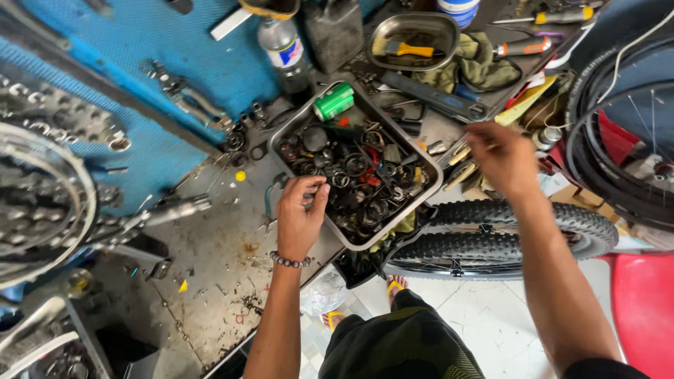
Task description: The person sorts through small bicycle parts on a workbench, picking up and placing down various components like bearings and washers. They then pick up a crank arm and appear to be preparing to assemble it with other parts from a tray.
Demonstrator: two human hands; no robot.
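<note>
A grey metal tray (281, 130) full of several dark rings, washers and small bike parts sits on a stained workbench (225, 267). My left hand (300, 214) hovers at the tray's near left corner, fingertips pinched together on a small part I cannot make out. My right hand (502, 158) reaches past the tray's right side toward clutter of tools, fingers curled; whether it holds anything is hidden. A green can (333, 102) lies in the tray's far corner.
A knobby bicycle tyre (505, 228) lies under the tray's right edge. A plastic bottle (284, 49), an oval metal dish (414, 35) with a yellow-handled tool, screwdrivers (523, 48), a blue pegboard (140, 63) and a wheel (625, 140) surround the bench. A red stool (642, 309) stands at right.
</note>
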